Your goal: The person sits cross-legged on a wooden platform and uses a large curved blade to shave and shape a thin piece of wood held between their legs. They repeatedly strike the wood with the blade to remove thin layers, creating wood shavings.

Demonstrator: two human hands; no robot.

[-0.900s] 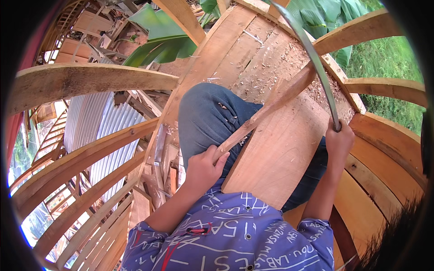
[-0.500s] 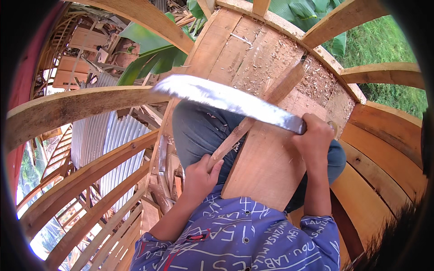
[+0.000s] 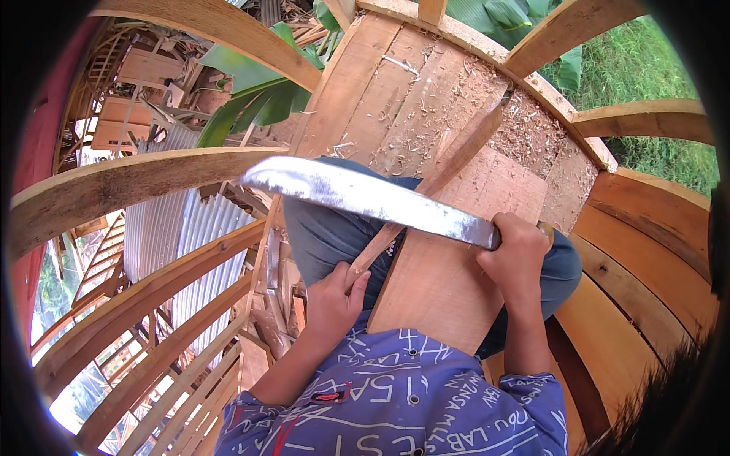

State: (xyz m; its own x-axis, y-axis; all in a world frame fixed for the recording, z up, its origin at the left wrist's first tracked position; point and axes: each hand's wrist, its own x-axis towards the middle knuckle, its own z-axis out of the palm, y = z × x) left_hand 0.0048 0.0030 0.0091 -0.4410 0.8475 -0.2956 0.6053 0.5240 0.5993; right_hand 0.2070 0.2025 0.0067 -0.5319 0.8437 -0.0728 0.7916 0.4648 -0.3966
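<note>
My right hand point(image 3: 515, 254) is wrapped round the handle of a machete point(image 3: 365, 196), its long, wide blade pointing left across my lap. The blade crosses over a narrow wooden stick point(image 3: 464, 152) that slants from the far floorboards down toward me. My left hand point(image 3: 334, 300) grips the stick's near end, thumb along it. Under the stick and my right hand lies a broad, flat board point(image 3: 441, 285), its near edge against my shirt. Whether the blade's edge touches the stick I cannot tell.
Wood shavings cover the plank floor point(image 3: 403, 91) ahead. Wooden rails point(image 3: 152, 178) curve along the left, and planks point(image 3: 646, 235) wall the right side. Beyond the left rails are corrugated metal sheets point(image 3: 201, 251) and scrap wood. Banana leaves point(image 3: 251, 106) hang at the far side.
My right hand has brought the machete down and toward me, slightly left, along the stick. My left hand keeps its hold on the stick's near end.
</note>
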